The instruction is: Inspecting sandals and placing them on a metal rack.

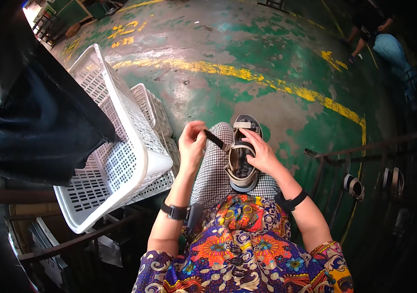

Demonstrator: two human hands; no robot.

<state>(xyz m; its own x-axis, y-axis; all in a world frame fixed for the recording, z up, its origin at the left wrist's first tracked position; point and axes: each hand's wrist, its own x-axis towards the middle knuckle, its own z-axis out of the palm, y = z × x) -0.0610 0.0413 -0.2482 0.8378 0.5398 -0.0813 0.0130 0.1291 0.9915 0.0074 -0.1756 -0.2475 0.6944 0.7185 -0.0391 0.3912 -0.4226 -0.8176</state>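
A sandal (242,166) with beige straps and a dark footbed lies across my lap, its toe pointing away from me. My left hand (192,140) pinches the free end of a black strap (214,139), which stretches leftward from the sandal's side. On the other side, my right hand (262,154) wraps over the sandal's right edge, with fingers on the upper and the thumb near the opening. The checked trousers (213,171) on my legs support the sandal from below.
At left stands a large white plastic basket (142,161), with black sheeting (47,117) hanging over it and smaller white baskets (152,110) behind. On my right, a dark metal rack (335,161) carries sandals (354,187). Another person (389,46) is at the far right.
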